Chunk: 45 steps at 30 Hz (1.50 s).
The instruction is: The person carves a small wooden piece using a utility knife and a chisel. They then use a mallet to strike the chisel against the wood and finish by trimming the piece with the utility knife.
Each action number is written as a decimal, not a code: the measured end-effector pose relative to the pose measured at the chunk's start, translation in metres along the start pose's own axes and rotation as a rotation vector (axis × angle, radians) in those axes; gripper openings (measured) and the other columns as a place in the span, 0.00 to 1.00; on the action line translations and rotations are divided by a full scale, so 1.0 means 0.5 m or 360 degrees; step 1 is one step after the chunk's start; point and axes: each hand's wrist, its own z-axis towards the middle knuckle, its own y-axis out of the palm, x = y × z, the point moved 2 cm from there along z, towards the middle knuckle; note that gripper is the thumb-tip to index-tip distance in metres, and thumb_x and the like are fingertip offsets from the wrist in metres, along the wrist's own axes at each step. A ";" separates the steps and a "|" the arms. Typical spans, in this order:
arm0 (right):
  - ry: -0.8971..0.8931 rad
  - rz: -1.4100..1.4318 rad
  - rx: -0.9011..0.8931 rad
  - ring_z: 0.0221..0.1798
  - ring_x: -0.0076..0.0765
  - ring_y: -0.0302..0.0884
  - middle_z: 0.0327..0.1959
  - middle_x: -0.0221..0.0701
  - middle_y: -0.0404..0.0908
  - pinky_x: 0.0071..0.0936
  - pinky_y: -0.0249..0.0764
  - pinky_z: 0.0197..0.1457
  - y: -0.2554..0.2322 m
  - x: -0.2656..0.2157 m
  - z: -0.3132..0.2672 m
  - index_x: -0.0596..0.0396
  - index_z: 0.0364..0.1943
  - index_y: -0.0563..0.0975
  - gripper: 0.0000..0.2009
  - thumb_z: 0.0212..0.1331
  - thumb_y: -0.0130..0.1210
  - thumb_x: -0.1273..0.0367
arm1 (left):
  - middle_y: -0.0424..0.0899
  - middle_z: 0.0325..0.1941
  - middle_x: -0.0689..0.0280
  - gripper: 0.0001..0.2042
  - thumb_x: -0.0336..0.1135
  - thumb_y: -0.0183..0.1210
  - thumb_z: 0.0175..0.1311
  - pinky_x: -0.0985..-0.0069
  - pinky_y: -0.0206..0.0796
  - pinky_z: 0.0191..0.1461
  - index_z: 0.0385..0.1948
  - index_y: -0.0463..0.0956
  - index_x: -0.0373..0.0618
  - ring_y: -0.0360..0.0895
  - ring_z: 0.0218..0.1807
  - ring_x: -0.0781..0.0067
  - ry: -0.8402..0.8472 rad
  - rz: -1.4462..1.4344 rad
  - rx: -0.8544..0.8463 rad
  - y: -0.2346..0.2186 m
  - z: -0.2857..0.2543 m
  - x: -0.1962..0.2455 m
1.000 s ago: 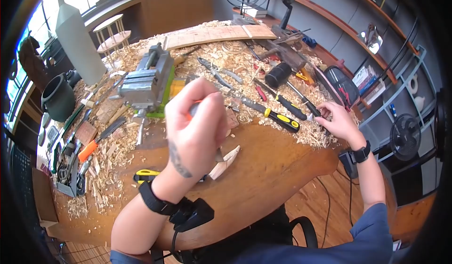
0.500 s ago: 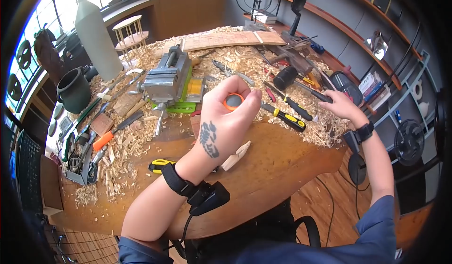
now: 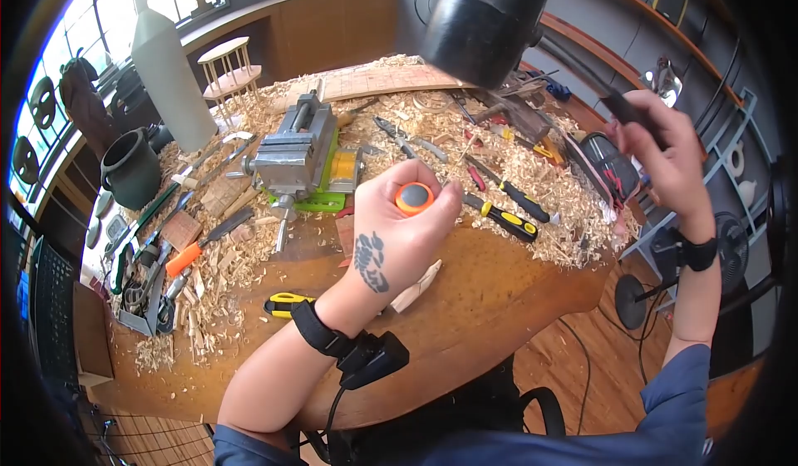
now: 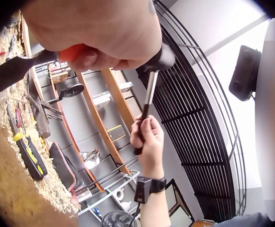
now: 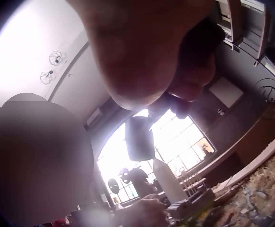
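Note:
My left hand [image 3: 399, 225] grips an upright chisel by its orange handle [image 3: 414, 199], whose grey-capped end shows above the fist. In the left wrist view its flat dark blade [image 4: 7, 73] extends from the handle. My right hand [image 3: 672, 154] is raised at the right, holding a black mallet [image 3: 486, 25] by its handle. The mallet's head hangs in the air, above and beyond the left fist. Partly behind the left wrist, a pale carved piece of wood [image 3: 420, 286] lies on the wooden table [image 3: 490, 291].
A metal vise [image 3: 291, 154] stands beyond the left hand. Two yellow-and-black handled tools, one a near one [image 3: 509, 221], lie among wood shavings [image 3: 573, 241]. A yellow utility knife [image 3: 287, 304] is left of the forearm. An orange-handled tool [image 3: 184, 258] and a dark pot [image 3: 130, 169] sit further left.
My right hand has lifted the mallet off the shavings, raising it up and toward the camera. The left hand first shifted right in view, then stayed nearly still, still gripping the chisel.

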 end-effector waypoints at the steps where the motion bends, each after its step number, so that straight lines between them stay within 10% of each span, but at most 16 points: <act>1: -0.0103 -0.0021 -0.0013 0.39 0.21 0.78 0.36 0.29 0.81 0.22 0.75 0.48 -0.013 -0.032 0.006 0.65 0.56 0.80 0.18 0.77 0.60 0.62 | 0.74 0.18 0.75 0.17 0.32 0.68 0.73 0.83 0.51 0.19 0.24 0.71 0.44 0.65 0.17 0.90 0.0056 -0.0002 -0.0001 0.001 -0.002 0.000; 6: -0.0761 -0.0660 0.0092 0.40 0.35 0.87 0.44 0.40 0.91 0.30 0.78 0.47 -0.030 -0.128 0.017 0.63 0.54 0.85 0.21 0.69 0.67 0.58 | 0.76 0.19 0.76 0.17 0.33 0.69 0.73 0.84 0.52 0.21 0.23 0.72 0.45 0.67 0.19 0.91 -0.0057 -0.0137 0.0004 0.012 -0.006 0.018; 11: -0.0659 -0.0725 0.0158 0.42 0.37 0.88 0.44 0.40 0.90 0.30 0.79 0.48 -0.034 -0.132 -0.004 0.64 0.55 0.85 0.22 0.68 0.68 0.58 | 0.74 0.19 0.77 0.20 0.34 0.67 0.75 0.81 0.54 0.25 0.19 0.71 0.46 0.65 0.23 0.90 0.0200 0.0110 -0.0075 0.021 -0.020 -0.023; 21: -0.0694 -0.0644 0.0181 0.39 0.37 0.88 0.42 0.41 0.90 0.31 0.80 0.46 -0.017 -0.079 -0.020 0.64 0.56 0.85 0.20 0.64 0.70 0.66 | 0.73 0.17 0.77 0.18 0.33 0.66 0.74 0.79 0.53 0.23 0.20 0.72 0.48 0.63 0.19 0.87 -0.0169 -0.0089 -0.0039 0.018 -0.017 -0.029; 23: -0.0541 -0.0540 -0.0182 0.33 0.42 0.86 0.35 0.39 0.88 0.34 0.77 0.37 0.023 -0.095 -0.023 0.61 0.54 0.86 0.19 0.59 0.71 0.70 | 0.73 0.17 0.76 0.16 0.32 0.66 0.74 0.79 0.54 0.23 0.21 0.74 0.48 0.64 0.19 0.87 0.0078 -0.0011 0.0044 0.018 -0.017 -0.038; 34: -0.0647 -0.0655 0.0339 0.34 0.37 0.85 0.39 0.39 0.90 0.29 0.79 0.42 -0.012 -0.087 -0.017 0.62 0.56 0.86 0.19 0.61 0.70 0.72 | 0.76 0.24 0.80 0.11 0.29 0.65 0.73 0.79 0.60 0.32 0.26 0.79 0.42 0.67 0.30 0.91 -0.0168 -0.0218 -0.0122 -0.002 -0.012 -0.043; 37: -0.0619 -0.0545 -0.0024 0.26 0.41 0.79 0.30 0.38 0.84 0.32 0.73 0.31 0.046 -0.096 -0.034 0.60 0.51 0.87 0.17 0.56 0.73 0.74 | 0.73 0.16 0.75 0.16 0.29 0.64 0.74 0.78 0.54 0.22 0.22 0.71 0.47 0.64 0.18 0.86 -0.0018 -0.0086 0.0093 0.015 -0.010 -0.032; 45: -0.0907 -0.0892 0.0386 0.30 0.29 0.82 0.37 0.36 0.88 0.27 0.76 0.35 -0.021 -0.092 0.003 0.60 0.58 0.86 0.17 0.67 0.68 0.71 | 0.72 0.16 0.74 0.17 0.29 0.64 0.74 0.78 0.51 0.21 0.20 0.71 0.47 0.64 0.17 0.85 -0.0132 -0.0143 -0.0042 0.005 -0.007 -0.034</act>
